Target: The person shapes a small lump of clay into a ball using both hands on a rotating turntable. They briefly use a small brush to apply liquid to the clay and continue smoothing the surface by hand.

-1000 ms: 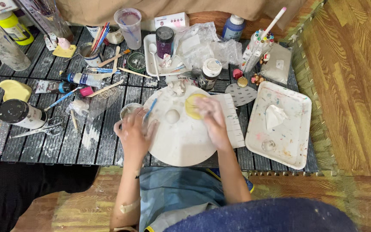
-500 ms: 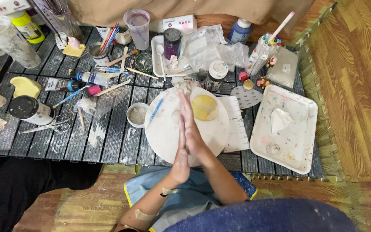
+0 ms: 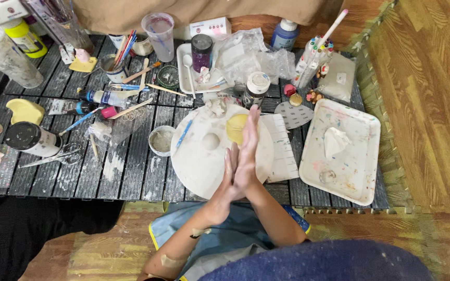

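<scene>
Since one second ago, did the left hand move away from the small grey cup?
Yes. The left hand moved right, off the small grey cup, and now presses palm to palm against the right hand over the round white board.

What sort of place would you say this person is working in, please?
Probably a home craft corner on the floor: a round white work board on dark slatted mats, a cup of brushes, and a paint-stained white tray.

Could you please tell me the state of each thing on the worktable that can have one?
Left hand: flat, pressed palm to palm against right hand.
Round white work board: lying flat, smeared.
Small white clay ball: resting on board.
Clear plastic cup: upright, uncovered.
Black-lidded glitter jar: upright, lid on.
White rectangular tray: paint-stained.
</scene>
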